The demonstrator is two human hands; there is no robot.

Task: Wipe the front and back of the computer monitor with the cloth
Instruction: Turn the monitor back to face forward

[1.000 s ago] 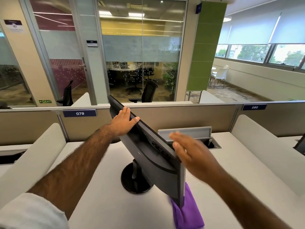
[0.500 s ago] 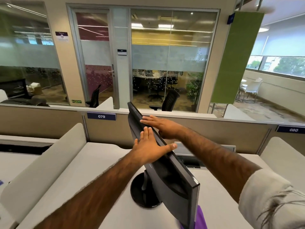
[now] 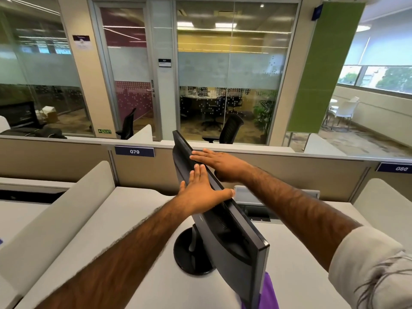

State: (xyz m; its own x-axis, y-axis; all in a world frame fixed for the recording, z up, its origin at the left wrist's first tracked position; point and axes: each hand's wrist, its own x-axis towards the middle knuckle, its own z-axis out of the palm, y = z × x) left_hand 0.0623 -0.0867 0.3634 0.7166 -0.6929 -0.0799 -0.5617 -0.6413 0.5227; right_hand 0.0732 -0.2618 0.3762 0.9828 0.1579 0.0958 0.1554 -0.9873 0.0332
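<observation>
**A:** In the head view both your arms reach forward. Your left hand (image 3: 200, 192) lies flat on the monitor (image 3: 234, 241) at its top edge, with the fingers straight and together and the thumb spread out to the right.

**B:** Your right hand (image 3: 219, 163) comes in from the right and rests palm down farther along that same edge, fingers straight. Neither of your hands grips anything.

**A:** The monitor is black and turned nearly edge-on to you, so you see its vented back. It stands on a round black base (image 3: 189, 259) on the white counter (image 3: 138, 204).

**B:** Your hands are just beside each other at the far half of the top edge. The purple cloth (image 3: 270, 293) lies on the counter under the monitor's near corner, partly hidden by it and well apart from both hands.
</observation>
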